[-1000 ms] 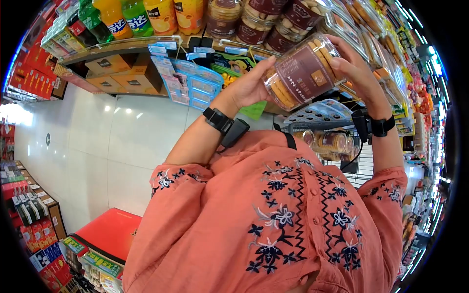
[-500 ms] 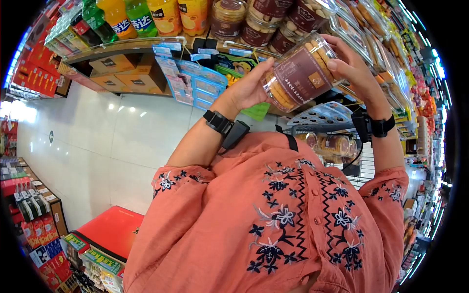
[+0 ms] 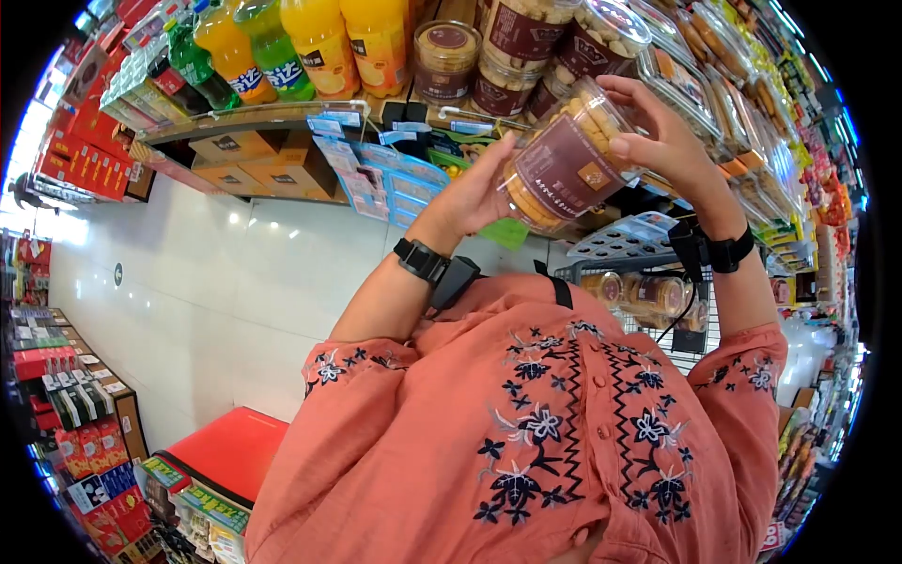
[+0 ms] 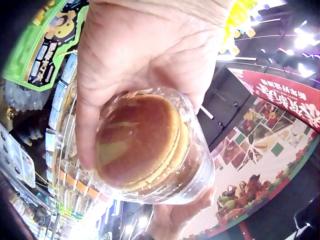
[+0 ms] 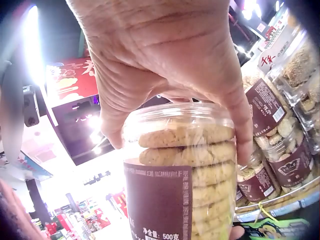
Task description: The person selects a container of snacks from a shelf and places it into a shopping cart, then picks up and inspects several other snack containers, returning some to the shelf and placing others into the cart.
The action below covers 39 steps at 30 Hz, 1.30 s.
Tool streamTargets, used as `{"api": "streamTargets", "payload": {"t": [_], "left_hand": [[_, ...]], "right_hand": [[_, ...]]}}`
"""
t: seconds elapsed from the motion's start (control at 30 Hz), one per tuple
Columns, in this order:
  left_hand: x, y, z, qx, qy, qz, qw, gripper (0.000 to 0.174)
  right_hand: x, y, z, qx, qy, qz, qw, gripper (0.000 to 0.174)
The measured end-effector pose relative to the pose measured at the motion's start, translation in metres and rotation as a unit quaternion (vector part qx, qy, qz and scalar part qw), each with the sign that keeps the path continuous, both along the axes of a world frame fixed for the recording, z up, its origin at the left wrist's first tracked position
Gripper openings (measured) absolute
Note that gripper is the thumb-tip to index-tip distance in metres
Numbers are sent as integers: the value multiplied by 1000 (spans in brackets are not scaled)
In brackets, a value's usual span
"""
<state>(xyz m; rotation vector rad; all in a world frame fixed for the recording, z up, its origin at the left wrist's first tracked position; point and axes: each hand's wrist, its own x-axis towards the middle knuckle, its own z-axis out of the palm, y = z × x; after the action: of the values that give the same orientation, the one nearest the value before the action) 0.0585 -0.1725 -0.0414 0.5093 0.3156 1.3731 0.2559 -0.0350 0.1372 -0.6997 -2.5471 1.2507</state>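
Observation:
Both hands hold a clear plastic jar of stacked round cookies [image 3: 570, 162] with a maroon label, tilted in front of the chest. My left hand [image 3: 467, 197] grips its lower end; in the left wrist view, the thumb and palm wrap the base, where a cookie [image 4: 137, 140] shows through. The right hand [image 3: 669, 141] spans the upper end, thumb on the near side. In the right wrist view its fingers [image 5: 243, 132] curl down around the jar's rounded top, and the stacked cookies [image 5: 212, 175] face that camera. Part of the left hand is hidden behind the jar.
Similar jars [image 3: 526, 38] stand on the shelf ahead, beside soda and juice bottles [image 3: 315, 56]. A shopping cart [image 3: 703, 350] with several cookie jars [image 3: 655, 293] is close at the right. Blue hanging packs [image 3: 381, 179] jut from the shelf edge. A red box [image 3: 225, 451] lies behind at left.
The jar stays in both hands and has shifted slightly left and down in the head view. The shelf and floor have slid a little right and down as the head view turned.

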Motion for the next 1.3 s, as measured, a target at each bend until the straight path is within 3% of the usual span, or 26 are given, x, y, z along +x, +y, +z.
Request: {"api": "streamTargets", "payload": {"t": [0.3, 0.43, 0.53, 0.73, 0.8, 0.93, 1.3], "left_hand": [[-30, -8, 28, -38, 62, 15, 997, 55], [-62, -11, 43, -23, 91, 60, 994, 47], [-79, -5, 57, -36, 100, 144, 984, 47], [-124, 7, 72, -1, 73, 236, 969, 40], [-137, 12, 74, 18, 39, 254, 966, 38], [-154, 23, 79, 24, 18, 271, 962, 35], [-188, 46, 57, -16, 79, 265, 961, 32]], "right_hand": [[-34, -3, 22, 81, -8, 44, 996, 93], [-63, 8, 29, 186, 61, 109, 975, 91], [-90, 15, 41, 242, 88, 128, 958, 91], [-152, 39, 73, 228, 69, 94, 967, 81], [-177, 52, 73, 265, 118, 97, 952, 93], [-214, 69, 82, 280, 92, 96, 951, 99], [-277, 112, 54, 324, 55, 57, 943, 107]]}}
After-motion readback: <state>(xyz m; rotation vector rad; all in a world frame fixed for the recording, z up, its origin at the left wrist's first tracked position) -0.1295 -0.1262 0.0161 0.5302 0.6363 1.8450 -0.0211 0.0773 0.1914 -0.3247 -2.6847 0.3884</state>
